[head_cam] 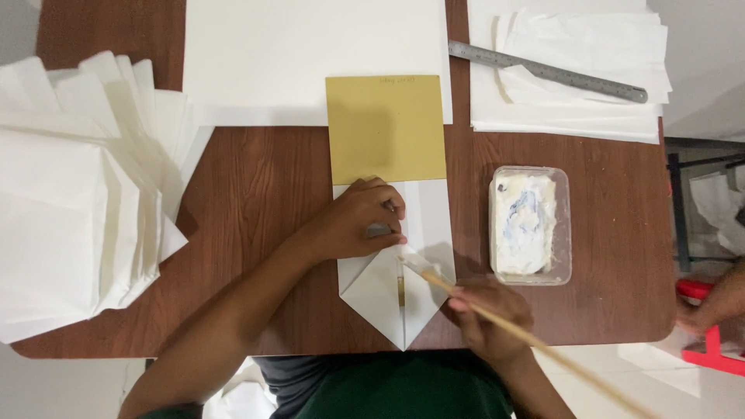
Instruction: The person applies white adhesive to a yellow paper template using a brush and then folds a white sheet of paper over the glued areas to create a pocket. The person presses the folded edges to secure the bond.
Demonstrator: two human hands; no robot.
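Note:
A folded white paper piece [392, 291] with a pointed lower end lies on the brown wooden table [256, 178], wrapped around a mustard-yellow card [386, 128] that sticks out above it. My left hand [358, 221] presses flat on the paper's upper folds. My right hand [490, 318] grips a thin wooden-handled brush [466, 299]; its white, paste-covered tip touches the paper just right of my left fingers.
A clear plastic tub [531, 225] of white paste stands right of the paper. Stacks of folded white paper [77, 194] fill the left. White sheets [310, 54] lie at the back, a steel ruler [547, 71] on more paper at back right. Another person's hand [710, 306] with a red object [718, 353] is at the right edge.

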